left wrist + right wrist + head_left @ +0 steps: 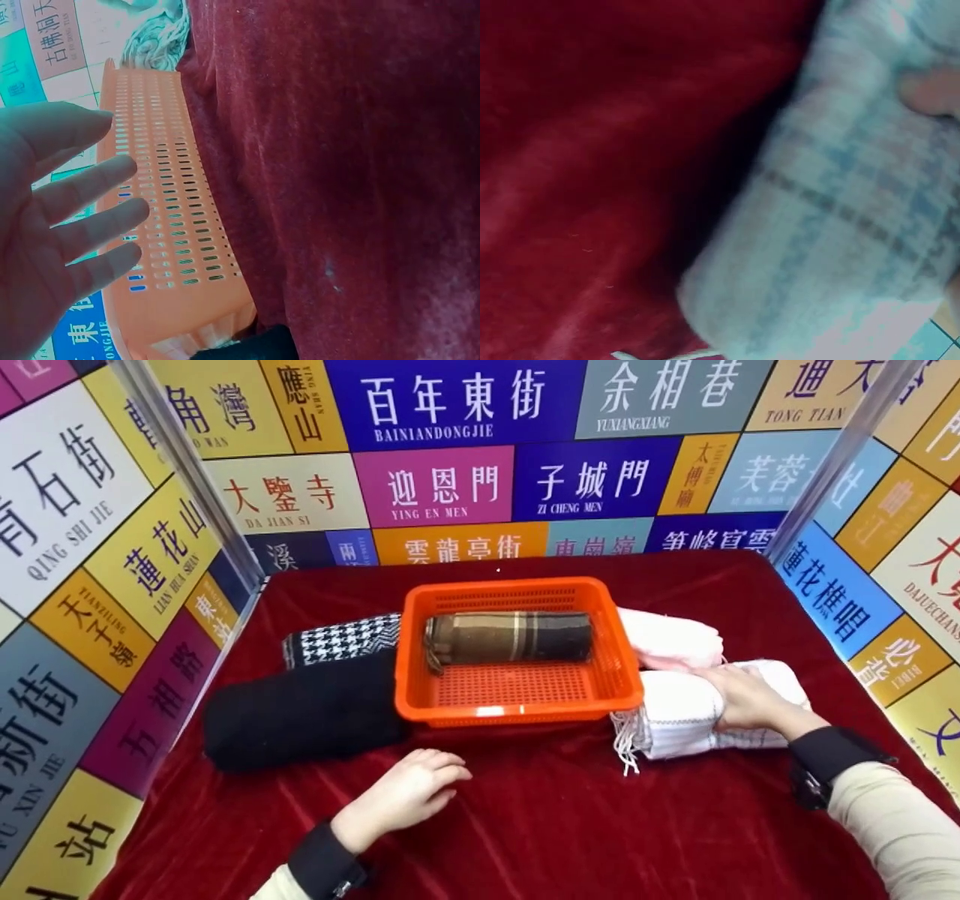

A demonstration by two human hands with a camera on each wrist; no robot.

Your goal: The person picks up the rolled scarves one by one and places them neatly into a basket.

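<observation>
My right hand (pixel 754 701) grips a rolled white scarf (pixel 679 716) with a fringe, which lies on the table to the right of an orange basket (pixel 517 712). Up close in the right wrist view, the scarf (pixel 840 225) shows grey and bluish checks, with the thumb lying across it. In front of the basket, my left hand (pixel 409 787) hovers over the red cloth with relaxed, spread fingers and nothing in them. A rolled brown and black plaid scarf (pixel 510 637) lies inside the basket, along its back.
To the basket's left are a thick black roll (pixel 300 712) and, behind it, a black-and-white houndstooth scarf (pixel 345 637). A pink roll (pixel 667 637) lies behind the white one. Dark red velvet (pixel 570 817) covers the table, and panels with printed signs (pixel 442 484) enclose it.
</observation>
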